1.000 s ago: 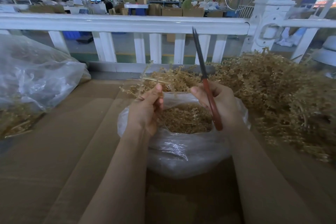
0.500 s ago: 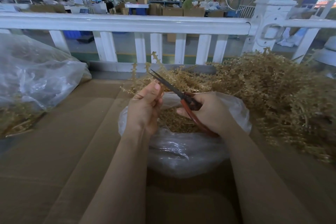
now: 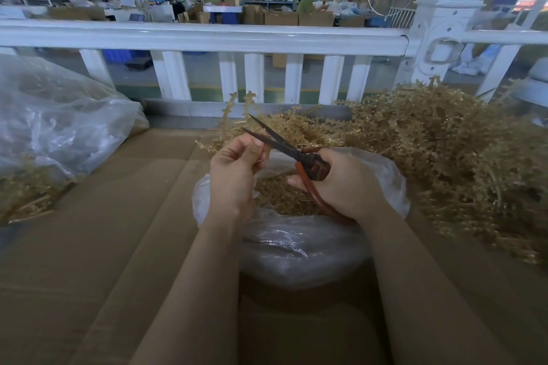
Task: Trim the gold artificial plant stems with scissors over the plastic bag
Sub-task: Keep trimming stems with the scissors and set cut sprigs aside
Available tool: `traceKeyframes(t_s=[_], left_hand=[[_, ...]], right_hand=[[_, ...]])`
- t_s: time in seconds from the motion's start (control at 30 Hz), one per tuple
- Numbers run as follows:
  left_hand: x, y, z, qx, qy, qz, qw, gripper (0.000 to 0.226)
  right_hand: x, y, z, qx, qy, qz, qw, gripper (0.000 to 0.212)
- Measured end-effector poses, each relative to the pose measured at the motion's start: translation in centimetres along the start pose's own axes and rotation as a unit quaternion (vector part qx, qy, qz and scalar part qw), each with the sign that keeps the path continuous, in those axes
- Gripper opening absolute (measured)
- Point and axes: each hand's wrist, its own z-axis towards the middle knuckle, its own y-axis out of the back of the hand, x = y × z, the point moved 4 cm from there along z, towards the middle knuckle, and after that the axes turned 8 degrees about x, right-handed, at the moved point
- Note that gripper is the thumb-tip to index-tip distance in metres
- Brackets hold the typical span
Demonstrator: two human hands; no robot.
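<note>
Mid-trim over the bag (image 3: 296, 249), the left hand (image 3: 234, 169) pinches a stem (image 3: 234, 104), the right hand (image 3: 341, 184) grips parted scissors (image 3: 278, 142), seemingly astride it; next, squeeze

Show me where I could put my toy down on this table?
Bare cardboard lies between the big plastic bag on the left and the small plastic bag under the hands. The near edge is bare too. The right side is crowded with a heap of gold stems.
</note>
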Motion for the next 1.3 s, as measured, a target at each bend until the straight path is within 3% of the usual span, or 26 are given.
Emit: traceKeyframes(t_s=[0.3,0.47,0.67,1.0,1.17,1.3], left_hand=[[-0.1,0.4,0.1,-0.018,-0.054,0.063,0.996,0.036],[-0.2,0.4,0.0,-0.029,-0.048,0.049,0.997,0.027],[-0.3,0.4,0.0,-0.029,-0.053,0.033,0.998,0.011],[-0.3,0.3,0.1,-0.010,-0.055,0.020,0.998,0.022],[-0.2,0.3,0.1,0.003,-0.054,0.010,0.998,0.025],[-0.1,0.3,0.2,0.017,-0.053,0.006,0.998,0.029]], right_hand=[[0.8,0.5,-0.5,-0.028,0.018,-0.023,0.999,0.033],[0.9,0.5,-0.4,-0.041,0.025,-0.036,0.998,0.046],[1.0,0.5,-0.4,-0.056,0.028,-0.027,0.998,0.035],[0.8,0.7,-0.4,-0.089,0.030,-0.038,0.995,0.040],[0.6,0.6,-0.4,-0.095,0.024,-0.065,0.993,0.058],[0.8,0.8,-0.5,-0.083,0.029,-0.065,0.994,0.051]])
